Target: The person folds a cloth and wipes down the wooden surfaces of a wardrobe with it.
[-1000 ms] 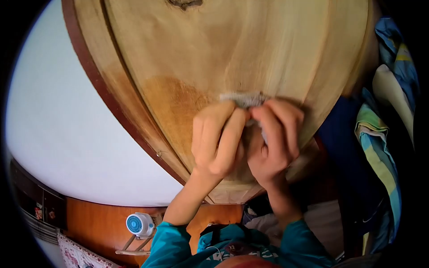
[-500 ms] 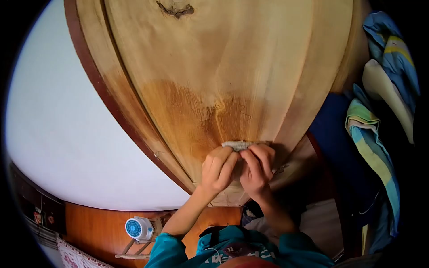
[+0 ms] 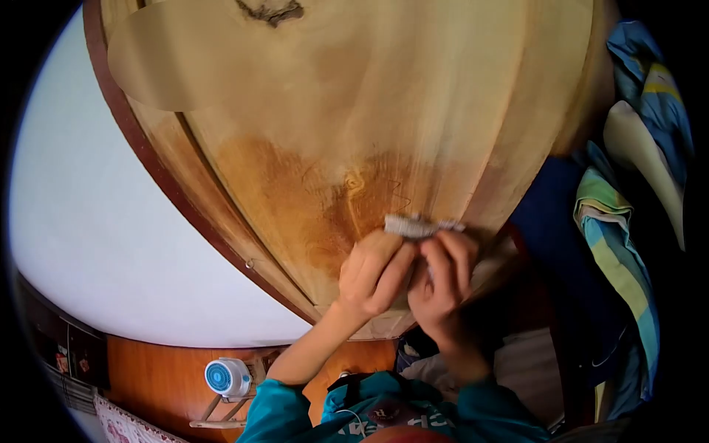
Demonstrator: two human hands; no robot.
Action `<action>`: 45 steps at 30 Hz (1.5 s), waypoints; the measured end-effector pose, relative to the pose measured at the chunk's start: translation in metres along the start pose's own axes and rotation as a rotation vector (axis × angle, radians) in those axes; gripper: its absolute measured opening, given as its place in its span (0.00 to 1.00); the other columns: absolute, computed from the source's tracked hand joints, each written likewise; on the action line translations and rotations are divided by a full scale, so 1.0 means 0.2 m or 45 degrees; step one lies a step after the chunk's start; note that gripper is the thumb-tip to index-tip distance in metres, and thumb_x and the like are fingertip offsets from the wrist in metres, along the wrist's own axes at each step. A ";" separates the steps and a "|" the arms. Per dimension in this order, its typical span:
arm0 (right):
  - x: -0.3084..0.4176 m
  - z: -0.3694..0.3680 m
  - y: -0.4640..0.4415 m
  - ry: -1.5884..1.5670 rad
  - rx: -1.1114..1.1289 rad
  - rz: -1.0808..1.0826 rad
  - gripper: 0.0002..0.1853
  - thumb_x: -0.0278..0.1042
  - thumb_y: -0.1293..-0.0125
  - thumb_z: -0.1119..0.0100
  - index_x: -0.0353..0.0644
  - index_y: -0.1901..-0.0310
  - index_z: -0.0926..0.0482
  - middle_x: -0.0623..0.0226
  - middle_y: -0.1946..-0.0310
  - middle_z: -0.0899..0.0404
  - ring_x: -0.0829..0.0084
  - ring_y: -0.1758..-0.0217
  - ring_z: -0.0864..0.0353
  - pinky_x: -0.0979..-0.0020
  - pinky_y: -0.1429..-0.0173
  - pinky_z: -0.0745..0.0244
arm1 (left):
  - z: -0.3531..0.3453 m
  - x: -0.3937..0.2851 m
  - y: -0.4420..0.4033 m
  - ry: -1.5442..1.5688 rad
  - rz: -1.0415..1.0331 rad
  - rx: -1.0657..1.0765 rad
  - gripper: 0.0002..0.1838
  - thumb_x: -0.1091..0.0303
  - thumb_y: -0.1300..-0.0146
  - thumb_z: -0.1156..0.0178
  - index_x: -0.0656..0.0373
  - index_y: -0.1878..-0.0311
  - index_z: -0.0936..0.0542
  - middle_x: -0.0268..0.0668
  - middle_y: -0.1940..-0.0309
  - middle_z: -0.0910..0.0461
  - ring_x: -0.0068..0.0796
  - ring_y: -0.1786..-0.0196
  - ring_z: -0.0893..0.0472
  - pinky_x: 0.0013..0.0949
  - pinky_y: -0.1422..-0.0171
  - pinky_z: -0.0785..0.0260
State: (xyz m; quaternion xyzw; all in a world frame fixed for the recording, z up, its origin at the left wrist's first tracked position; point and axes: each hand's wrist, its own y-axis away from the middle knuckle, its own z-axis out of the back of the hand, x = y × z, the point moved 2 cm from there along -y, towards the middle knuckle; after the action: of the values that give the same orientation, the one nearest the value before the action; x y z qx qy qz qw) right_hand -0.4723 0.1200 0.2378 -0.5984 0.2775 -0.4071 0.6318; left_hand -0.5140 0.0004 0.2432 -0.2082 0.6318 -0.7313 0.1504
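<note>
A large wooden door or panel [image 3: 443, 96] with vertical boards fills the upper middle of the head view. Its lower part has a darker, wet-looking patch [image 3: 295, 192] around a knot. Both my hands are low on this surface, side by side, bunching a greyish-white cloth [image 3: 413, 226] against the wood. My left hand [image 3: 377, 269] is closed on the cloth's left part. Curled round its right part is my right hand [image 3: 443, 277], slightly blurred. Most of the cloth is hidden under my fingers.
A white wall [image 3: 133, 244] borders the panel at left. Folded blue, green and yellow fabric [image 3: 609, 229] hangs at right. Below, a white-and-blue fan [image 3: 227, 376] rests on a wooden stool [image 3: 221, 413] on the orange-brown floor [image 3: 155, 373].
Both hands and the cloth have moved right and slightly up along the wood. The view has shifted a little, and a smooth blurred patch now covers the panel's upper left.
</note>
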 end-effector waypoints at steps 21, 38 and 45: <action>-0.15 0.08 0.12 0.132 -0.204 -0.029 0.12 0.16 0.34 0.36 0.36 0.51 0.18 0.53 0.48 0.19 0.50 0.48 0.19 0.55 0.44 0.21 | -0.17 -0.11 -0.02 0.087 -0.061 0.039 0.15 0.77 0.51 0.31 0.68 0.57 0.14 0.48 0.55 0.17 0.47 0.55 0.15 0.39 0.53 0.19; -0.13 0.05 -0.17 0.045 -0.298 0.022 0.13 0.16 0.37 0.37 0.37 0.52 0.15 0.53 0.51 0.18 0.51 0.49 0.18 0.57 0.46 0.20 | -0.16 -0.05 -0.28 0.020 -0.107 -0.129 0.15 0.82 0.54 0.30 0.69 0.60 0.16 0.47 0.59 0.17 0.48 0.58 0.16 0.39 0.54 0.20; -0.11 0.03 0.39 -0.064 0.026 -0.142 0.15 0.12 0.39 0.36 0.35 0.51 0.16 0.54 0.50 0.18 0.51 0.47 0.19 0.56 0.44 0.21 | -0.06 -0.09 0.29 0.043 -0.004 0.276 0.17 0.81 0.51 0.33 0.70 0.55 0.16 0.49 0.55 0.18 0.49 0.55 0.16 0.41 0.53 0.19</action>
State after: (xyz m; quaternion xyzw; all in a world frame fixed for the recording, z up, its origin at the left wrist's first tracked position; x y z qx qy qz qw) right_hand -0.4639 0.1394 0.1586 -0.6165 0.2237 -0.4294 0.6209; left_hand -0.5055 0.0101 0.1833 -0.1794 0.5511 -0.7990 0.1603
